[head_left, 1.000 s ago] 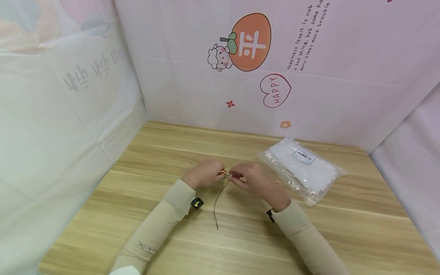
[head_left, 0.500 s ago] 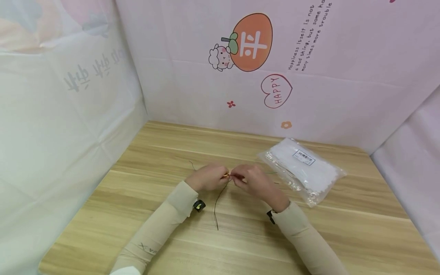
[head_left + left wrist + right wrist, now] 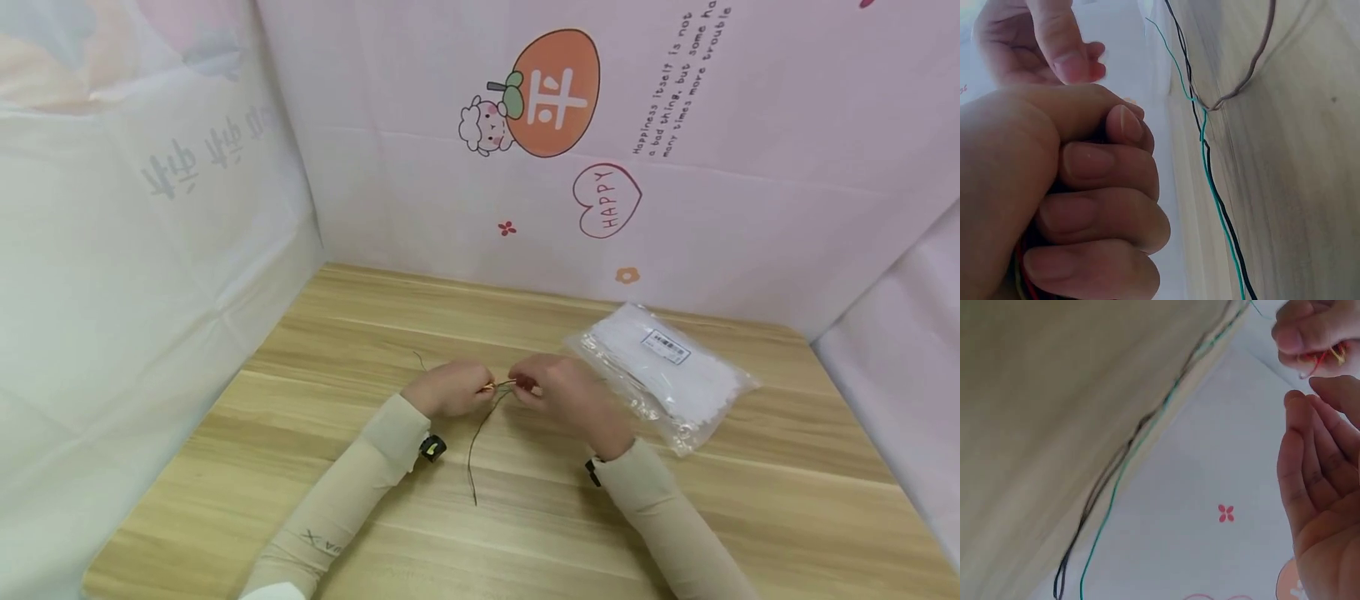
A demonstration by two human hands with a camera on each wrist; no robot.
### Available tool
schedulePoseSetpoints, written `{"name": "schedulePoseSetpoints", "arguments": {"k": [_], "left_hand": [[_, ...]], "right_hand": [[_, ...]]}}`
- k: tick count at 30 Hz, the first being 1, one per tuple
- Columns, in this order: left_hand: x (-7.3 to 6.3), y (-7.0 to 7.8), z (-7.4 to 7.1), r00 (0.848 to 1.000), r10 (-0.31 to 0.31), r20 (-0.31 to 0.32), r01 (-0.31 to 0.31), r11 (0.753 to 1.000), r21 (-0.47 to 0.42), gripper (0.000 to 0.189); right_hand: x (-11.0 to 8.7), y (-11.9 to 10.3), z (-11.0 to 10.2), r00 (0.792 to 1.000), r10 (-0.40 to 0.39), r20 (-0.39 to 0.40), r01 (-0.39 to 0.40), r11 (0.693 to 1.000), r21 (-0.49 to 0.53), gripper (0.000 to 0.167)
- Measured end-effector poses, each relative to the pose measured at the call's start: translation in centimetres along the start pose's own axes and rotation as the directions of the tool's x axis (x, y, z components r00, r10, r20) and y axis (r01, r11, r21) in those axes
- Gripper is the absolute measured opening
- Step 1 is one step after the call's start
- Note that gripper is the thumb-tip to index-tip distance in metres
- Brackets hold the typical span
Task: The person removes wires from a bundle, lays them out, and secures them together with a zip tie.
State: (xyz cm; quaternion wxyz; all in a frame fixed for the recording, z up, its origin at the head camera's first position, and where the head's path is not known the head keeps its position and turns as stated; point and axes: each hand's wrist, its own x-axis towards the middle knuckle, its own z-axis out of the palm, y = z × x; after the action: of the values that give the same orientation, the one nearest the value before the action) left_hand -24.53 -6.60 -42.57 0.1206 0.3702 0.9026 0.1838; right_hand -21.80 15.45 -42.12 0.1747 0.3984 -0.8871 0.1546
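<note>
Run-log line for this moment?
left hand: grips red and yellow strands | right hand: beside left, grip unclear | dark strand: one end loose | plastic bag: on table

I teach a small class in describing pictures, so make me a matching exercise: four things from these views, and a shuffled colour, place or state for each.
Things:
1. Left hand
2. Bag
3. Table
4. Heart

Descriptions:
A. light brown, with wood grain
B. outlined in red on the back cloth
C. fingers curled round red and yellow threads
D. see-through, with white contents and a label

Pairs: 1-C, 2-D, 3-A, 4-B
</note>
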Motion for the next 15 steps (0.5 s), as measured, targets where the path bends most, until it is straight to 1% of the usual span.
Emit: {"name": "schedulePoseSetpoints", "arguments": {"k": [3, 5, 10, 15], "left_hand": [[-0.13, -0.04, 0.02, 1.0, -0.004, 0.007, 0.004, 1.0, -0.007, 0.035], [-0.23, -0.1, 0.01, 1.0, -0.014, 0.011, 0.014, 1.0, -0.012, 0.034], [-0.38, -0.35, -0.25, 0.999, -0.051, 0.012, 0.051, 0.998, -0.021, 0.034], [-0.5, -0.51, -0.47, 0.998, -0.055, 0.019, 0.055, 0.998, -0.025, 0.034]], "right_hand": [[0.29, -0.51, 0.61, 0.999, -0.017, 0.041, 0.016, 1.0, 0.02, 0.014], [0.39, -0.69, 0.92, 0.998, -0.012, 0.063, 0.007, 0.997, 0.072, 0.014], [0.29, -0.41, 0.96, 0.999, 0.004, 0.039, -0.009, 0.991, 0.132, 0.012], [0.26, 0.05, 0.73, 0.999, 0.012, 0.039, -0.015, 0.995, 0.095, 0.011]]}}
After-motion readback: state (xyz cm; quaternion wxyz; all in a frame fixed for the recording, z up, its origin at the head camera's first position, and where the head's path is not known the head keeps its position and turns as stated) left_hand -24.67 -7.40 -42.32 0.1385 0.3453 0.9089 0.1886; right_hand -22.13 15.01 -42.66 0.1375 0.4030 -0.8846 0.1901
